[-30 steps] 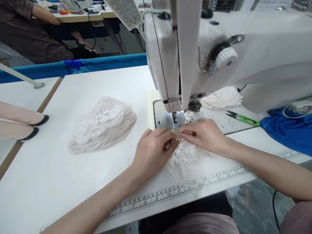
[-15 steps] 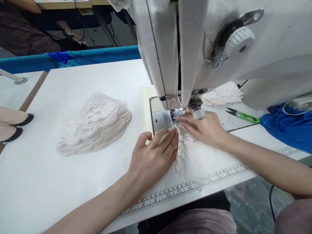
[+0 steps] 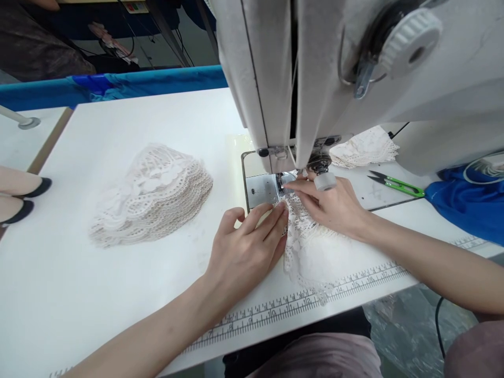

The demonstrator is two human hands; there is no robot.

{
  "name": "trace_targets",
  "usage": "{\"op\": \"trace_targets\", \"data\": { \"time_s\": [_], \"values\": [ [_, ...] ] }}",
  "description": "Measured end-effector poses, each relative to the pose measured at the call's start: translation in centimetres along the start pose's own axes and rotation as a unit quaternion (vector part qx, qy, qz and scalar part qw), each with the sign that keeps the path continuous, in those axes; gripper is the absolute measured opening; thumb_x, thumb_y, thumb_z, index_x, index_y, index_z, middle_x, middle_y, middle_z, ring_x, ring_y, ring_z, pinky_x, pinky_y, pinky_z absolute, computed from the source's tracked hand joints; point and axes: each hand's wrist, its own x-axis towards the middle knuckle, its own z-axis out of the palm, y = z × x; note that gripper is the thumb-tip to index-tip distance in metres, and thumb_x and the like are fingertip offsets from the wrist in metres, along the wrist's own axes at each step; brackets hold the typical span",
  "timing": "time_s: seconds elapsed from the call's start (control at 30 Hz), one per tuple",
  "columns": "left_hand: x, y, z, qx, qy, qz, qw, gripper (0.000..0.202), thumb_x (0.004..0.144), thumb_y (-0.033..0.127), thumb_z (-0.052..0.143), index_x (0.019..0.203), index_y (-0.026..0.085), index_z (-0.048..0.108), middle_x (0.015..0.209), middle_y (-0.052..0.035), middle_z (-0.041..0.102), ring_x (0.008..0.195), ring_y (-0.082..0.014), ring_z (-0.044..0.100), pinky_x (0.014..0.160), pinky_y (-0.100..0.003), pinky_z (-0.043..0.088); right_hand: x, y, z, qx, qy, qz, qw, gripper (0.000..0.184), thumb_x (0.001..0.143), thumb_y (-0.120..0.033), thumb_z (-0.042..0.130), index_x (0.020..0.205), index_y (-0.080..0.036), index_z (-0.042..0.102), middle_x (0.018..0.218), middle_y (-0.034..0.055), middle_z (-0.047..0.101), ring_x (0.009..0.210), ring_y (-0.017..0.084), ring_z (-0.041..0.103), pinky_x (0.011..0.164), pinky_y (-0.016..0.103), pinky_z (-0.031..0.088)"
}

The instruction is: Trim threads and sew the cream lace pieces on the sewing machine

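A white lace piece (image 3: 311, 249) lies on the table in front of the sewing machine (image 3: 354, 73), its far edge at the presser foot (image 3: 282, 184). My left hand (image 3: 246, 247) rests flat on the lace's left edge, fingers stretched out toward the metal needle plate (image 3: 260, 190). My right hand (image 3: 333, 205) presses the lace from the right, fingertips close together right at the presser foot. A stack of white lace pieces (image 3: 151, 194) sits to the left, apart from both hands.
Green thread snips (image 3: 397, 185) lie right of the machine beside another lace piece (image 3: 366, 148) and blue cloth (image 3: 468, 210). A printed ruler (image 3: 299, 302) runs along the table's front edge. Two skin-toned forms with black tips (image 3: 23, 197) lie at far left.
Both hands slid the lace forward from in front of the needle plate up to the presser foot. My left hand went from pinching to lying flat. The view moved closer to the machine.
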Motion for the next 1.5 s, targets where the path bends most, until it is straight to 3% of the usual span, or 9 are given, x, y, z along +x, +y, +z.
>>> {"op": "trace_targets", "data": {
  "time_s": [0.3,0.53,0.67,0.83,0.97,1.17,1.5],
  "values": [
    [0.0,-0.01,0.08,0.01,-0.004,0.003,1.0,0.023,0.089,0.013,0.053,0.11,0.017,0.063,0.116,-0.0047,0.068,0.102,-0.0207,0.064,0.072,-0.038,0.037,-0.25,0.17,0.14,-0.063,0.003,-0.027,0.998,0.033,0.086,-0.008,0.044,0.095,-0.021,0.072,0.103,0.0048,0.065,0.066,0.013,0.056,0.053,0.026,0.035],
    [0.0,0.03,0.1,0.005,-0.006,-0.003,1.0,0.026,0.089,0.012,0.053,0.112,0.018,0.063,0.117,-0.0049,0.068,0.103,-0.0209,0.064,0.073,-0.039,0.037,-0.21,0.1,0.19,0.015,0.003,-0.02,1.0,0.039,0.086,-0.006,0.042,0.109,-0.023,0.069,0.106,0.005,0.064,0.069,0.012,0.058,0.055,0.024,0.038],
    [-0.02,0.01,0.12,-0.002,-0.004,-0.004,1.0,0.028,0.089,0.012,0.053,0.114,0.02,0.062,0.118,-0.0048,0.068,0.103,-0.0216,0.064,0.073,-0.039,0.037,-0.19,0.16,0.07,0.053,0.014,0.005,0.998,0.028,0.091,-0.014,0.044,0.096,-0.017,0.072,0.104,0.0051,0.065,0.056,0.007,0.052,0.051,0.023,0.037],
    [0.07,-0.16,0.24,-0.009,-0.004,-0.014,1.0,0.028,0.089,0.012,0.052,0.113,0.022,0.063,0.119,-0.004,0.067,0.103,-0.0219,0.064,0.073,-0.039,0.037,-0.7,-0.2,-0.24,-0.037,0.077,-0.07,0.994,0.027,0.095,-0.025,0.046,0.099,-0.019,0.072,0.086,0.0018,0.067,0.061,0.01,0.054,0.055,0.026,0.036],
    [0.16,-0.27,0.32,-0.01,-0.006,-0.018,1.0,0.024,0.089,0.012,0.053,0.109,0.019,0.065,0.12,-0.0041,0.067,0.104,-0.0221,0.064,0.073,-0.039,0.038,-0.85,-0.37,-0.23,-0.089,0.062,-0.093,0.99,0.027,0.096,-0.026,0.045,0.103,-0.02,0.071,0.086,-0.0001,0.068,0.062,0.011,0.054,0.053,0.027,0.031],
    [0.04,-0.35,0.36,-0.021,-0.003,-0.022,1.0,0.031,0.088,0.013,0.053,0.116,0.022,0.063,0.118,-0.0046,0.067,0.104,-0.0245,0.064,0.073,-0.038,0.04,-0.55,-0.08,0.08,-0.109,0.044,-0.052,0.992,0.029,0.095,-0.023,0.044,0.086,-0.017,0.071,0.101,0.0063,0.067,0.073,0.016,0.057,0.061,0.03,0.035],
    [0.0,-0.37,0.49,-0.002,0.007,-0.016,1.0,0.023,0.09,0.014,0.054,0.111,0.018,0.063,0.118,-0.0035,0.068,0.105,-0.0217,0.064,0.074,-0.039,0.037,-0.41,-0.06,0.09,-0.044,0.017,-0.068,0.997,0.027,0.092,-0.014,0.046,0.089,-0.018,0.072,0.096,0.0086,0.065,0.085,0.019,0.06,0.064,0.029,0.039]
  ]
}}
